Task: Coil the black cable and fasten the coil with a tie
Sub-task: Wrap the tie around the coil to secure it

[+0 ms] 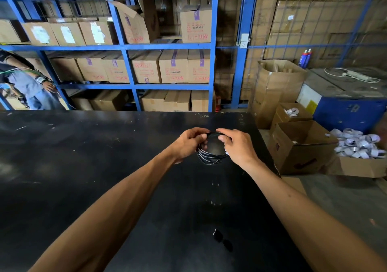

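The black cable (pixel 210 158) is wound into a small round coil of several loops, held above the black table (pixel 83 167). My left hand (pixel 188 143) grips the coil's left side, fingers curled over its top. My right hand (pixel 238 146) pinches the coil's upper right side between thumb and fingers. The lower loops hang loose and slightly spread. I cannot make out a tie on the coil. Two small black pieces (pixel 223 240) lie on the table near me.
Open cardboard boxes (pixel 301 146) stand right of the table, one heaped with white bands (pixel 360 144). Blue shelving (pixel 129 47) with cartons runs behind the table. Another person (pixel 31 85) stands at the far left. A blue machine (pixel 347 104) sits at the right.
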`<state>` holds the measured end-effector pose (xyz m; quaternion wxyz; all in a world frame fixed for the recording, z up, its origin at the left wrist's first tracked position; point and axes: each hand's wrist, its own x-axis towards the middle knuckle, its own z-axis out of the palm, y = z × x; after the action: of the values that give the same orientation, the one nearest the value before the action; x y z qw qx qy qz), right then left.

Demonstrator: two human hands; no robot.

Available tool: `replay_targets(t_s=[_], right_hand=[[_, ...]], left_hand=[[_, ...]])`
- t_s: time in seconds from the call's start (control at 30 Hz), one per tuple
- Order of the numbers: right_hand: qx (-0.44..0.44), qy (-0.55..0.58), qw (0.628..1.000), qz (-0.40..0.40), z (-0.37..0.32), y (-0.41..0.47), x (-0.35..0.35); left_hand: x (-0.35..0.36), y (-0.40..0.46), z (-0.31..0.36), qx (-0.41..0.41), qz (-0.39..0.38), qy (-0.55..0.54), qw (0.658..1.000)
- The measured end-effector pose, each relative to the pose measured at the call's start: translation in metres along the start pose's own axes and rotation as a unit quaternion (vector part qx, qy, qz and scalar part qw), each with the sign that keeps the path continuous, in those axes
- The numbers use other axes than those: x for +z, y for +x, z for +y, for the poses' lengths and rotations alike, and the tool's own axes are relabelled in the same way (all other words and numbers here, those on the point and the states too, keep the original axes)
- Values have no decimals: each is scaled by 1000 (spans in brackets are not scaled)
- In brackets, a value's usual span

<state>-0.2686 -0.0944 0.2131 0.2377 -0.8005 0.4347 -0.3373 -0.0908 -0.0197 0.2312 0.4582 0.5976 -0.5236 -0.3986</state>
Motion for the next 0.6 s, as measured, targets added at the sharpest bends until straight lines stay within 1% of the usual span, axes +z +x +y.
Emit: replay_targets(t_s=[0.03, 0.07, 0.1, 0.13, 0.17, 0.2, 0.23, 0.3, 0.37, 0.43, 0.53, 0.6], right_hand=[[28, 28, 999, 22, 0, 0, 3], [57, 59, 996, 29, 0, 0, 6], [83, 87, 992, 32, 2, 0, 9], [108, 113, 987, 36, 3, 0, 12], [129, 138, 981, 42, 5, 0, 15], [149, 163, 974, 48, 5, 0, 18], [167, 190, 966, 52, 6, 0, 21], [197, 227, 953, 49, 9, -1, 26], [202, 221, 954, 14, 12, -2, 28], [196, 202, 958, -53, 16, -4, 29], [203, 167, 954, -146, 28, -15, 35], [215, 99, 952, -193, 42, -31, 43]], left_hand=[[0, -3, 0, 6, 8, 17, 1000], [0, -6, 0, 25, 13, 64, 998], [2, -8, -1, 51, 15, 135, 989], [3, -8, -2, 80, 12, 220, 972], [4, -7, -4, 103, 9, 303, 947], [5, -4, -6, 113, 8, 364, 925], [5, -2, -10, 118, 8, 397, 910], [3, 1, -16, 117, 19, 412, 904], [-1, 2, -22, 92, 45, 383, 918], [-4, 2, -29, 56, 63, 358, 930], [-3, -2, -48, 28, 67, 363, 929], [0, -7, -64, 12, 67, 369, 927]])
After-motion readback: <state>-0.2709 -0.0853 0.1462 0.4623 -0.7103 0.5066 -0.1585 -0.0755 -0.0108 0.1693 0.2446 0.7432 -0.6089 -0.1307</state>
